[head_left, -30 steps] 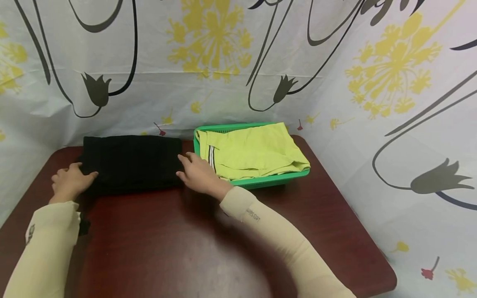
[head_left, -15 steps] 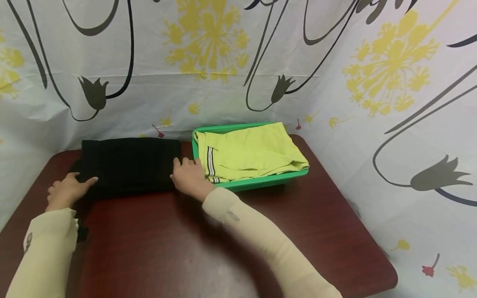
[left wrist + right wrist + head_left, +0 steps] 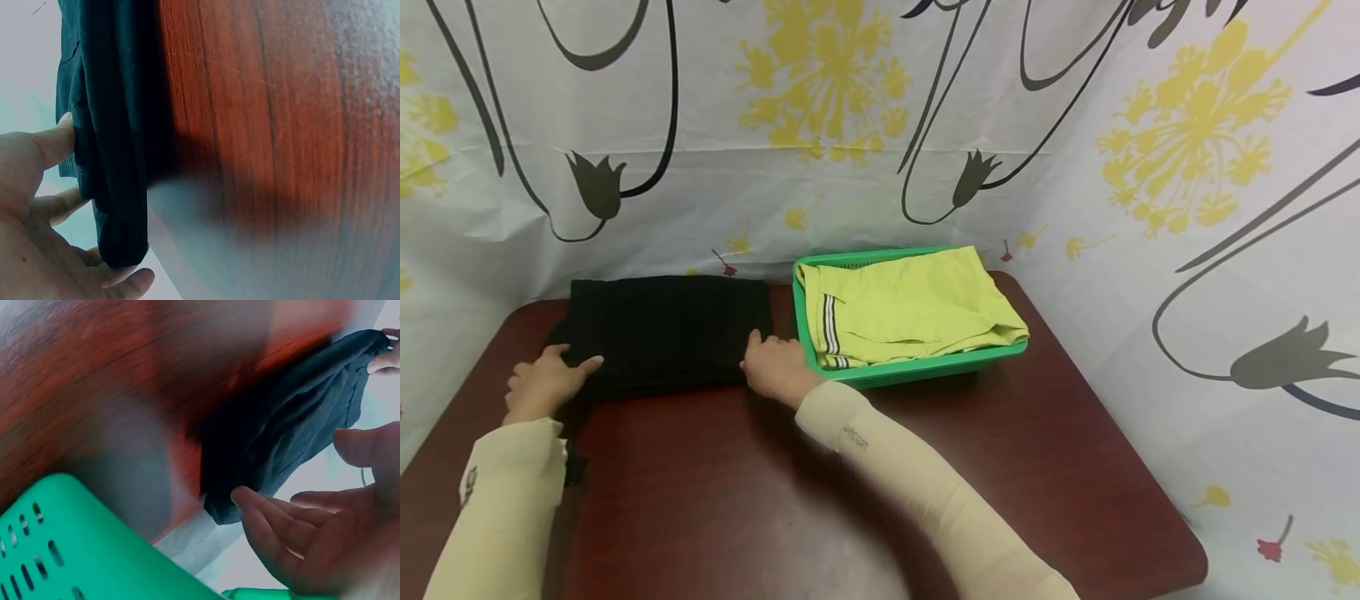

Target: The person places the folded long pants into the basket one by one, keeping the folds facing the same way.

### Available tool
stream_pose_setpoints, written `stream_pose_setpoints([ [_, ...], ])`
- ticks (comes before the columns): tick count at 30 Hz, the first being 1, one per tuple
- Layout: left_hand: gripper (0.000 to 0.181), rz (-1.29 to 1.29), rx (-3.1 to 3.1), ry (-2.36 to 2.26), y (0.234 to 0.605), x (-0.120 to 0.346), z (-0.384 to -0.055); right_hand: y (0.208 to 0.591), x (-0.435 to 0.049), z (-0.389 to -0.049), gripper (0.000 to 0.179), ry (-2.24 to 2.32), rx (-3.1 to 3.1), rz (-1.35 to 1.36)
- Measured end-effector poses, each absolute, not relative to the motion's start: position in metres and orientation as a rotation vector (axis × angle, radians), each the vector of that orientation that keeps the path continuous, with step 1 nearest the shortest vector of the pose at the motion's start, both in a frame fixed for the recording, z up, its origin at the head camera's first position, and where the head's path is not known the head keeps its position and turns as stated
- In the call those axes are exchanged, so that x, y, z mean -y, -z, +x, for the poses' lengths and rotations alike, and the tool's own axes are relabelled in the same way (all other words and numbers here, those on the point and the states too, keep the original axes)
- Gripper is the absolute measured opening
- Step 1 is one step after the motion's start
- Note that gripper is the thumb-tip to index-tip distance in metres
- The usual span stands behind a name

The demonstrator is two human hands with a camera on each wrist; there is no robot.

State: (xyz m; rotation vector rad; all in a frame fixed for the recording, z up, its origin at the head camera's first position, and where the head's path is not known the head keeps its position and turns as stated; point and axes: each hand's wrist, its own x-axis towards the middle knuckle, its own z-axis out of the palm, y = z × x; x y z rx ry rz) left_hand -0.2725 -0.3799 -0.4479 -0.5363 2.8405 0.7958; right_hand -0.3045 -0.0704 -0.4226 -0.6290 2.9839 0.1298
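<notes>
A folded black garment [image 3: 670, 329] lies at the back left of the table; its exact kind cannot be told. My left hand [image 3: 546, 382] is at its left end, thumb and fingers spread. In the left wrist view, the thumb [image 3: 59, 139] touches the cloth and the other fingers lie along its end. At the right end is my right hand [image 3: 775, 367], fingertips against the cloth in the head view. The right wrist view has that hand's fingers [image 3: 275, 519] fairly straight beside the garment [image 3: 281, 434], and the left hand [image 3: 386, 359] at the far end.
Close to the right hand stands a green plastic basket [image 3: 917, 367] with slotted sides. A folded yellow-green garment [image 3: 910, 304] with a striped band lies in it. The dark red wooden table [image 3: 737, 500] meets patterned sheeting [image 3: 722, 200] behind and on the right.
My right hand has shifted left and slightly nearer along the black garment's right end. The left hand has come slightly nearer too. The black garment and basket look much the same.
</notes>
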Motion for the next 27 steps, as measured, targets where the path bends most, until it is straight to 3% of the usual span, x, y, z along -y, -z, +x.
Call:
stream_pose_setpoints([
  [9,0.089,-0.599,-2.825,-0.861,0.449,0.376,-0.272,0.433,0.073,-0.309,0.058,0.013,-2.902,-0.468],
  [16,0.085,-0.617,-2.83,-0.853,0.449,0.377,-0.273,0.445,0.072,-0.312,0.048,0.271,-2.924,-0.455],
  [27,0.089,-0.601,-2.745,-0.927,0.452,0.383,-0.276,0.459,0.074,-0.313,0.057,0.414,-2.877,-0.42],
])
